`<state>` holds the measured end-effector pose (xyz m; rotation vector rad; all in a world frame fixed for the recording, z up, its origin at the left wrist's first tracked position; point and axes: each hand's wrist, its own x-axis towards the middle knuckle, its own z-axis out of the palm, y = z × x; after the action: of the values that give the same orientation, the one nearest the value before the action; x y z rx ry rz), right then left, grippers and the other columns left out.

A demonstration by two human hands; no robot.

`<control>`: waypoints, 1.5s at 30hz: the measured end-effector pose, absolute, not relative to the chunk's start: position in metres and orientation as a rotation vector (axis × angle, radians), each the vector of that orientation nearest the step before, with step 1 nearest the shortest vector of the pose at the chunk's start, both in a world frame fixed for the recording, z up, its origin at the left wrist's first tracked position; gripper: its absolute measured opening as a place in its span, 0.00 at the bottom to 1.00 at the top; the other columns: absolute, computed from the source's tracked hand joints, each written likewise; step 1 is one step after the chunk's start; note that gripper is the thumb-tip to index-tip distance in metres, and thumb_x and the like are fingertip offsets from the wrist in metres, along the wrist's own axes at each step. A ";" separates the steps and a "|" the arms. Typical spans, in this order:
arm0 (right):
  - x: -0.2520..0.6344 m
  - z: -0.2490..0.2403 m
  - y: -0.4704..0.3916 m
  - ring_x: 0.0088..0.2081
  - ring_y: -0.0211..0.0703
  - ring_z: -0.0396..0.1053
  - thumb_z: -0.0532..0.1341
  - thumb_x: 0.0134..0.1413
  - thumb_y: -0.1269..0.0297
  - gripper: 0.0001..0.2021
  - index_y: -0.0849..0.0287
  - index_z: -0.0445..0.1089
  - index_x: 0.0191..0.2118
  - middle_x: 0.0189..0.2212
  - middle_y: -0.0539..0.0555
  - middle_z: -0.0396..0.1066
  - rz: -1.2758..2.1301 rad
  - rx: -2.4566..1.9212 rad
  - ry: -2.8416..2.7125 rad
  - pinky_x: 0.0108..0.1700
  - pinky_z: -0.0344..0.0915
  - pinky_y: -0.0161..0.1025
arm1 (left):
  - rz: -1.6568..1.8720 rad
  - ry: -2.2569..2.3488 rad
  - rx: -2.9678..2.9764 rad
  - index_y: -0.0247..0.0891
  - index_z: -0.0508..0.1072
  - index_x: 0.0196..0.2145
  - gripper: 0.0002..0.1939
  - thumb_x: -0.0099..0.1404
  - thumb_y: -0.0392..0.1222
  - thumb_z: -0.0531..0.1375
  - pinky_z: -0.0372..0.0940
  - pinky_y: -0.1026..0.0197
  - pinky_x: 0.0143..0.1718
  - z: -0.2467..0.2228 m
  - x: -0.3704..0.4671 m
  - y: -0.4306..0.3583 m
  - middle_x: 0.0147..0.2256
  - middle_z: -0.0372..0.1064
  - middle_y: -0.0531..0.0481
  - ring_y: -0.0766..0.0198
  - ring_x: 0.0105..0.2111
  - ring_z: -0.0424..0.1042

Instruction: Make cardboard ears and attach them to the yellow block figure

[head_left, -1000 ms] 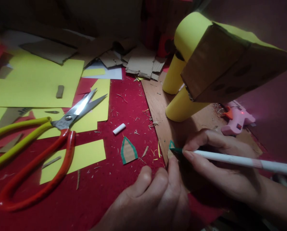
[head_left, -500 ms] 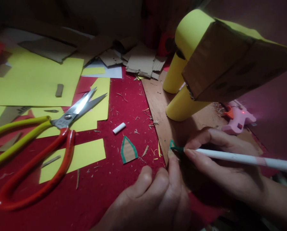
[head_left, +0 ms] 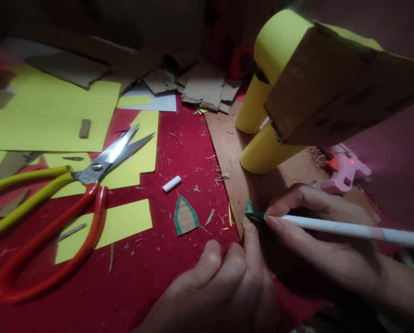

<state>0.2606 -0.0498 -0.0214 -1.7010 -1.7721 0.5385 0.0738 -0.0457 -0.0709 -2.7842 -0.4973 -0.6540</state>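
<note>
My right hand (head_left: 318,236) is closed around a white marker (head_left: 335,226), whose green tip touches a small cardboard piece (head_left: 249,208) edged in green. That piece lies on a brown board (head_left: 224,138), and its lower part is hidden by my fingers. My left hand (head_left: 231,277) has its fingers bent, with a fingertip pressing on the small piece. Left of it, a pointed cardboard piece (head_left: 186,216) with a green border lies on the red cloth (head_left: 179,152), near a white marker cap (head_left: 172,184).
Open scissors (head_left: 97,169) lie at the left among yellow sheets (head_left: 71,111). Cardboard scraps (head_left: 207,85) are piled at the back. A yellow and brown cardboard structure (head_left: 318,92) stands at the right, beside a pink glue gun (head_left: 347,171) with a red light.
The marker tip has shifted very slightly left and down along the small piece. Both hands otherwise keep nearly the same pose, and the view has moved a little.
</note>
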 end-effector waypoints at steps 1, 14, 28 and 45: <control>0.261 -0.021 -0.050 0.20 0.36 0.69 0.60 0.48 0.69 0.05 0.55 0.67 0.25 0.20 0.48 0.72 0.533 -1.711 -1.773 0.19 0.64 0.30 | -0.651 -0.502 -2.790 0.35 0.70 0.42 0.14 0.69 0.37 0.45 0.56 0.55 0.41 -0.071 0.074 -0.046 0.48 0.71 0.43 0.60 0.39 0.65; 0.260 -0.023 -0.047 0.22 0.40 0.71 0.61 0.48 0.67 0.05 0.54 0.68 0.24 0.21 0.50 0.74 0.541 -1.730 -1.750 0.19 0.65 0.32 | -0.623 -0.489 -2.789 0.36 0.70 0.42 0.16 0.69 0.35 0.43 0.56 0.55 0.42 -0.069 0.073 -0.045 0.48 0.71 0.44 0.60 0.40 0.65; 0.260 -0.021 -0.049 0.17 0.36 0.65 0.61 0.48 0.71 0.05 0.57 0.68 0.24 0.18 0.50 0.70 0.689 -1.709 -1.597 0.16 0.60 0.31 | -0.612 -0.509 -2.794 0.36 0.69 0.42 0.16 0.70 0.35 0.43 0.56 0.54 0.43 -0.068 0.075 -0.046 0.48 0.71 0.44 0.59 0.41 0.65; 0.264 -0.026 -0.048 0.16 0.28 0.61 0.65 0.46 0.70 0.05 0.55 0.70 0.23 0.15 0.43 0.67 0.814 -1.623 -1.386 0.16 0.57 0.22 | -0.587 -0.483 -2.763 0.36 0.70 0.46 0.17 0.70 0.36 0.43 0.55 0.54 0.43 -0.068 0.073 -0.046 0.51 0.68 0.45 0.59 0.44 0.63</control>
<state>0.2636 -0.0480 -0.0261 -1.6233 -1.3857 0.8136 0.0725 -0.0462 -0.0678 -2.7632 -0.4829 -0.5869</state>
